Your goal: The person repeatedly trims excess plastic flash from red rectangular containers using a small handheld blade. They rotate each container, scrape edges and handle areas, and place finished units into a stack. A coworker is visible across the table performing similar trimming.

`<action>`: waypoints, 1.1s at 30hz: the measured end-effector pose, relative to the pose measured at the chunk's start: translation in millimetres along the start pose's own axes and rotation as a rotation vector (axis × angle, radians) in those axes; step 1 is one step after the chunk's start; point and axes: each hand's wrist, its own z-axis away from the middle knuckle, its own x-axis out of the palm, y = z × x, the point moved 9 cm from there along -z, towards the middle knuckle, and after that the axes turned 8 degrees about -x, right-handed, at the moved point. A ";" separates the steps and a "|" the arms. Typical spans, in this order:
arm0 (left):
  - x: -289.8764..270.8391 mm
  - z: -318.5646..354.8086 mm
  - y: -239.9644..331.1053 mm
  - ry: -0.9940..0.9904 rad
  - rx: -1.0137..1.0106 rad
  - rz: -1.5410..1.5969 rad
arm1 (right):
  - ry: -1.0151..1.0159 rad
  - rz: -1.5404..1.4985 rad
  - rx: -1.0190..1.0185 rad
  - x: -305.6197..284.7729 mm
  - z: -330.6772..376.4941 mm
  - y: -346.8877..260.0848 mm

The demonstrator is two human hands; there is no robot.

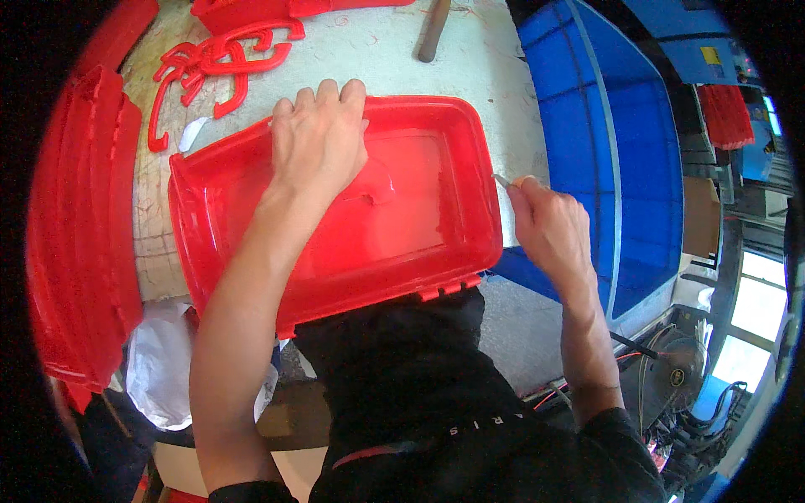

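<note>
A red plastic box (369,251), open side up, lies tilted at the table's near edge, with hinge tabs along its near rim. My left hand (320,138) is closed over its far rim, the fingers hooked past the edge. At the box's right side, my right hand (549,220) is closed round a small knife (502,180). Only the thin grey blade shows; its tip meets the right rim, and the fist hides the handle.
Several red plastic handles (231,67) lie in a heap at the far left of the table (360,54). Stacked red plastic parts (84,226) stand on the left. A dark rod-like handle (433,32) lies at the back. Blue crates (641,168) stand on the right, a white bag (159,369) at lower left.
</note>
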 end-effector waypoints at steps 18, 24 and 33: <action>-6.0 -1.4 2.9 0.001 0.007 -0.041 | -0.088 -0.301 0.058 -2.8 89.5 11.1; -12.1 -1.7 2.6 -0.017 0.072 -0.043 | 0.073 -0.739 0.247 0.7 81.9 28.7; -39.8 -16.1 -58.1 -0.483 -0.090 -0.025 | -0.051 -0.794 0.053 54.9 54.8 43.6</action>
